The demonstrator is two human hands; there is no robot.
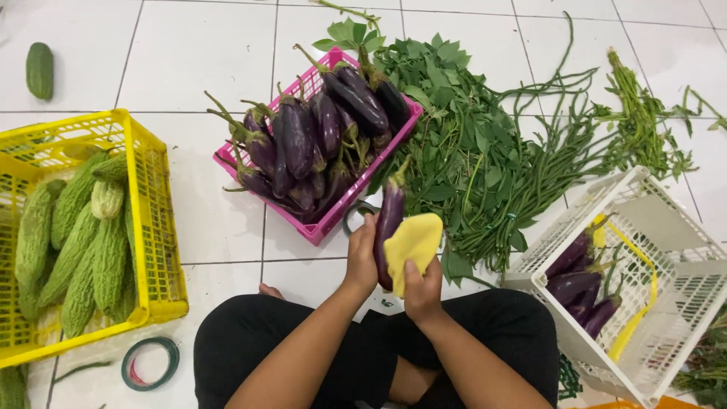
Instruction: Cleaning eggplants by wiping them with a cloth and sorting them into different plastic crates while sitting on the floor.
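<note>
Two bare hands meet above the crossed legs of a seated person: the left hand [362,257] is wrapped around a long purple eggplant [389,220], held upright, and the right hand [422,291] grips a yellow cloth [413,241] pressed against the side of that eggplant. Just beyond the hands stands a pink crate [324,227] full of eggplants, with leafy greens [462,144] and long beans [560,144] beside it. To the right of the hands is a white crate [666,303] with a few eggplants. To the left is a yellow crate [155,227] of bitter gourds [76,250], and a green tape roll [149,363] lies near the left knee.
</note>
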